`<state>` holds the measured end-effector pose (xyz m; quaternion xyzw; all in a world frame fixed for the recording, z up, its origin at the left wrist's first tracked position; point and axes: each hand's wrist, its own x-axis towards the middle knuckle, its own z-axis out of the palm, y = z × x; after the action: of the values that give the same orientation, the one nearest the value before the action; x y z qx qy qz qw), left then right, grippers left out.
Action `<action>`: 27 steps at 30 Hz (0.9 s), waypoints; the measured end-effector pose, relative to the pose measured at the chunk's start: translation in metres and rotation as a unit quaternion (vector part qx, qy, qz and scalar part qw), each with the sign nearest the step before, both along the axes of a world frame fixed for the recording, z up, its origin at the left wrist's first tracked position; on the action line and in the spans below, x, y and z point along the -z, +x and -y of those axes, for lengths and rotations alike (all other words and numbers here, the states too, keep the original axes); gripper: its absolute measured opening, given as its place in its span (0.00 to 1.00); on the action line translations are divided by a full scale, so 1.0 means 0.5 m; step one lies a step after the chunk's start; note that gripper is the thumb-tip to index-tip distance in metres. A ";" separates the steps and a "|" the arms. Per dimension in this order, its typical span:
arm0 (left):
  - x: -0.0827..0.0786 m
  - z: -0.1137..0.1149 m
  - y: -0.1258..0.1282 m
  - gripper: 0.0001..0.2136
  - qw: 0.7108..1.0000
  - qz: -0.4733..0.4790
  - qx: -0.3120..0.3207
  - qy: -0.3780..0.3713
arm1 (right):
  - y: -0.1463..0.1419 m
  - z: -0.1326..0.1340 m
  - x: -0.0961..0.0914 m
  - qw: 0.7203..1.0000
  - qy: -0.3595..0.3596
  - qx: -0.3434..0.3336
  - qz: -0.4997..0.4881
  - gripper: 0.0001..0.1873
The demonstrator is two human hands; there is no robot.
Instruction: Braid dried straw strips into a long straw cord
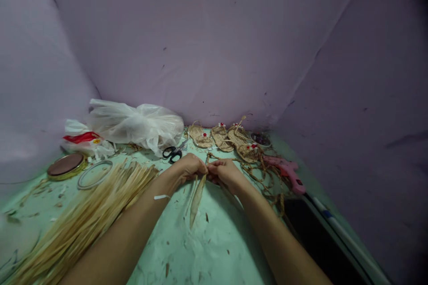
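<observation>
My left hand and my right hand meet at the middle of the green work surface, fingers pinched together. Between them they grip a dried plant-fibre strip, whose wide, pale end hangs down below my left fingers. A brown twisted cord runs from just above my fingertips toward the right and appears joined to the strip; the exact join is hidden by my fingers. Just beyond my left hand lie black-handled scissors. Past my right hand are several small woven slippers with red and white beads.
A bundle of dried fibre strips lies left, near a grey ring and a round tin. White plastic bags stand behind. At right are a pink glue gun, coiled cord and a black flat object. Purple walls enclose three sides.
</observation>
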<state>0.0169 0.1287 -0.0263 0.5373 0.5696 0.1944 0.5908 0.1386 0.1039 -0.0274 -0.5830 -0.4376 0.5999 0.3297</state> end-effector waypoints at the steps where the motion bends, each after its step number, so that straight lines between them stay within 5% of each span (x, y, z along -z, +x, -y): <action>1: 0.001 0.000 0.001 0.02 1.000 -0.006 0.004 0.000 | 0.000 0.000 0.000 1.000 0.006 -0.001 0.021 0.10; 8: -0.007 -0.011 -0.007 0.02 0.992 -0.113 0.035 0.043 | 0.008 -0.007 0.012 0.997 0.018 -0.010 0.075 0.10; 18: -0.068 0.069 0.053 0.05 0.905 -0.360 0.079 0.213 | 0.011 0.000 0.019 0.998 -0.004 0.030 -0.050 0.04; 21: -0.066 0.048 0.032 0.04 0.941 -0.285 0.086 0.159 | 0.025 -0.004 0.020 0.996 -0.021 -0.011 -0.081 0.02; 25: -0.049 0.003 0.000 0.07 0.990 -0.117 -0.051 0.058 | 0.042 -0.013 0.028 0.991 -0.023 -0.042 -0.125 0.02; 27: -0.041 -0.003 0.001 0.06 0.998 -0.033 -0.048 -0.024 | 0.045 -0.015 0.030 0.988 -0.014 -0.062 -0.144 0.01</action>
<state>0.0174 0.1303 -0.0059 0.5009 0.6184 0.1907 0.5747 0.1613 0.1114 -0.0425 -0.4670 -0.4124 0.7026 0.3437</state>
